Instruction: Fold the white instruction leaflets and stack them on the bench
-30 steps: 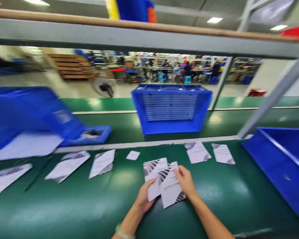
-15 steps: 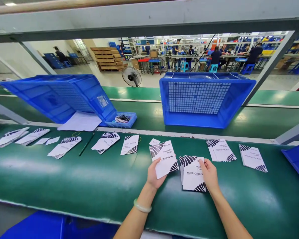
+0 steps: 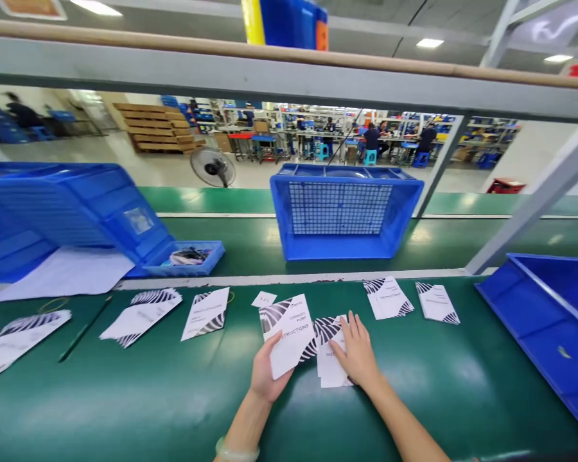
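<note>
My left hand (image 3: pixel 266 372) grips a white instruction booklet (image 3: pixel 288 330) with black stripes, held slightly lifted over the green belt (image 3: pixel 173 404). Just to its right, my right hand (image 3: pixel 357 351) lies flat with fingers spread on a small stack of the same booklets (image 3: pixel 328 369). More booklets lie in a row along the belt: two to the right (image 3: pixel 388 298) (image 3: pixel 437 302) and several to the left (image 3: pixel 207 312) (image 3: pixel 142 313).
A blue mesh crate (image 3: pixel 344 212) stands behind on the far belt. A tipped blue crate (image 3: pixel 77 205) and a small blue tray (image 3: pixel 187 258) sit at the left, a blue bin (image 3: pixel 549 321) at the right. A grey frame bar (image 3: pixel 289 77) runs overhead. People work far behind.
My two hands have drawn closer together, the left booklet now overlapping the stack. My right hand has flattened on the stack. The camera has tilted up and shifted.
</note>
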Tool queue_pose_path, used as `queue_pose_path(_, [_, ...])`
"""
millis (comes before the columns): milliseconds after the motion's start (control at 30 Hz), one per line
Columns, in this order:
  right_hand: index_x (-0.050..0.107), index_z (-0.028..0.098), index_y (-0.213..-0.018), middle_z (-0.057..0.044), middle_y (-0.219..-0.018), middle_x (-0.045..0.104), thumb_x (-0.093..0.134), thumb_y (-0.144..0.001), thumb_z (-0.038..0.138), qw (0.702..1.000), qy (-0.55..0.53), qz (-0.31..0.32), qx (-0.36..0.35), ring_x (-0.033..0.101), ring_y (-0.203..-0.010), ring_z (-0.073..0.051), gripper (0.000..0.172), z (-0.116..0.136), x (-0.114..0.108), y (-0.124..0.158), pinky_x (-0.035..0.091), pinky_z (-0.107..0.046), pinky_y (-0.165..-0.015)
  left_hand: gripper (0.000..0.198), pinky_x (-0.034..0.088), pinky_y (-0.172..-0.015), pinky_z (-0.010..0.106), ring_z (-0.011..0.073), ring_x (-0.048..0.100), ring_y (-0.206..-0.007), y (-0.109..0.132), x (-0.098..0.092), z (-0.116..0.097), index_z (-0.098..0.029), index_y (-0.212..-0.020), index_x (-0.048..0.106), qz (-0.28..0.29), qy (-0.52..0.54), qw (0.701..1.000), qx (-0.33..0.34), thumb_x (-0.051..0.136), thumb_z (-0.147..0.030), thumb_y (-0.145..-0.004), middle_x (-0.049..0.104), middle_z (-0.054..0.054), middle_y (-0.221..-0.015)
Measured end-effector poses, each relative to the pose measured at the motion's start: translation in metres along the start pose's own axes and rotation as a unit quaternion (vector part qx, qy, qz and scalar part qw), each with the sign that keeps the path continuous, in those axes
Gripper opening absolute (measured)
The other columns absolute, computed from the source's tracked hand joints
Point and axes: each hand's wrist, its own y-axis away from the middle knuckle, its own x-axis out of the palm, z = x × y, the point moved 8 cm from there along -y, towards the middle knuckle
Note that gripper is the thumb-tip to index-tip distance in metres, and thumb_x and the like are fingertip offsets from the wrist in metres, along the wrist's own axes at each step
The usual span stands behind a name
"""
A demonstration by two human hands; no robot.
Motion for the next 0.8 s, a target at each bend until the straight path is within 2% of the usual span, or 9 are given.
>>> queue_pose_path(100, [0.045, 0.018, -0.130, -0.003, -0.138, 0.032, 0.034, -0.092, 0.049, 0.973, -0.219, -0.069, 0.007, 0.025, -0.129, -0.016, 0.050, 0.003, -0.028, 0.003, 0.021, -0.032, -0.109, 0.058, 0.044, -0.093, 0.044, 0.0284, 0.055, -0.104, 0.003, -0.003, 0.013, -0.008, -0.136, 0.034, -0.031, -0.070, 0.997, -0.026, 0.052, -0.015, -0.082, 0.050, 0.015, -0.124])
queue_pose_path(167, [0.051, 0.020, -0.120, -0.003, -0.122, 0.047, 0.035, -0.092, 0.048, 0.944, -0.322, -0.070, 0.006, 0.042, -0.113, -0.011, 0.043, 0.006, -0.036, 0.005, 0.032, -0.025, -0.100, 0.053, 0.047, -0.088, 0.040, 0.0274, 0.058, -0.097, 0.007, -0.003, 0.027, -0.003, -0.132, 0.038, -0.045, -0.103, 0.991, -0.069, 0.053, -0.015, -0.083, 0.054, 0.016, -0.118])
queue_pose_path(233, [0.053, 0.016, -0.112, -0.004, -0.105, 0.053, 0.038, -0.091, 0.050, 0.930, -0.363, -0.047, 0.020, 0.050, -0.093, -0.009, 0.042, 0.008, -0.034, 0.005, 0.041, -0.021, -0.084, 0.050, 0.047, -0.088, 0.037, 0.0277, 0.058, -0.097, 0.010, -0.001, 0.043, 0.001, -0.127, 0.042, -0.035, -0.122, 0.985, -0.115, 0.054, -0.016, -0.082, 0.055, 0.019, -0.115])
queue_pose_path(300, [0.053, 0.010, -0.097, -0.005, -0.087, 0.053, 0.046, -0.087, 0.051, 0.919, -0.390, -0.036, 0.042, 0.048, -0.075, -0.009, 0.043, 0.007, -0.028, 0.005, 0.040, -0.020, -0.070, 0.047, 0.047, -0.088, 0.035, 0.0279, 0.058, -0.098, 0.012, 0.001, 0.055, 0.004, -0.122, 0.046, -0.014, -0.140, 0.979, -0.146, 0.056, -0.016, -0.081, 0.056, 0.021, -0.112])
queue_pose_path(400, [0.046, 0.009, -0.078, -0.004, -0.071, 0.044, 0.051, -0.083, 0.052, 0.906, -0.419, -0.030, 0.061, 0.039, -0.065, -0.008, 0.043, 0.004, -0.021, 0.003, 0.034, -0.020, -0.060, 0.039, 0.050, -0.076, 0.031, 0.0252, 0.062, -0.085, 0.010, -0.001, 0.062, 0.006, -0.113, 0.051, 0.000, -0.180, 0.970, -0.163, 0.056, -0.015, -0.080, 0.059, 0.022, -0.103])
queue_pose_path(467, [0.045, 0.009, -0.078, -0.004, -0.072, 0.043, 0.052, -0.082, 0.052, 0.892, -0.447, -0.015, 0.062, 0.039, -0.066, -0.008, 0.044, 0.003, -0.017, 0.001, 0.033, -0.019, -0.059, 0.034, 0.049, -0.067, 0.030, 0.0229, 0.062, -0.074, 0.008, -0.004, 0.061, 0.006, -0.108, 0.052, -0.009, -0.195, 0.968, -0.160, 0.054, -0.013, -0.080, 0.061, 0.022, -0.096])
queue_pose_path(533, [0.046, 0.009, -0.083, -0.005, -0.076, 0.046, 0.053, -0.081, 0.054, 0.875, -0.480, 0.005, 0.063, 0.042, -0.069, -0.010, 0.046, 0.005, -0.014, 0.000, 0.036, -0.020, -0.060, 0.032, 0.049, -0.065, 0.030, 0.0227, 0.062, -0.071, 0.008, -0.005, 0.059, 0.007, -0.106, 0.053, -0.014, -0.197, 0.968, -0.156, 0.052, -0.012, -0.080, 0.061, 0.022, -0.093])
queue_pose_path(700, [0.044, 0.009, -0.089, -0.010, -0.088, 0.052, 0.056, -0.079, 0.055, 0.836, -0.542, 0.021, 0.081, 0.049, -0.075, -0.012, 0.049, 0.005, -0.019, 0.000, 0.042, -0.021, -0.065, 0.037, 0.049, -0.071, 0.033, 0.0261, 0.062, -0.080, 0.006, -0.004, 0.056, 0.009, -0.111, 0.051, -0.016, -0.145, 0.976, -0.163, 0.048, -0.011, -0.080, 0.060, 0.023, -0.098])
queue_pose_path(800, [0.042, 0.011, -0.097, -0.010, -0.094, 0.053, 0.057, -0.079, 0.054, 0.813, -0.571, -0.010, 0.110, 0.051, -0.078, -0.012, 0.049, -0.011, -0.025, -0.002, 0.044, -0.022, -0.070, 0.046, 0.048, -0.081, 0.039, 0.0300, 0.059, -0.093, 0.001, 0.000, 0.038, 0.006, -0.121, 0.046, -0.009, -0.074, 0.988, -0.135, 0.046, -0.013, -0.080, 0.057, 0.022, -0.108])
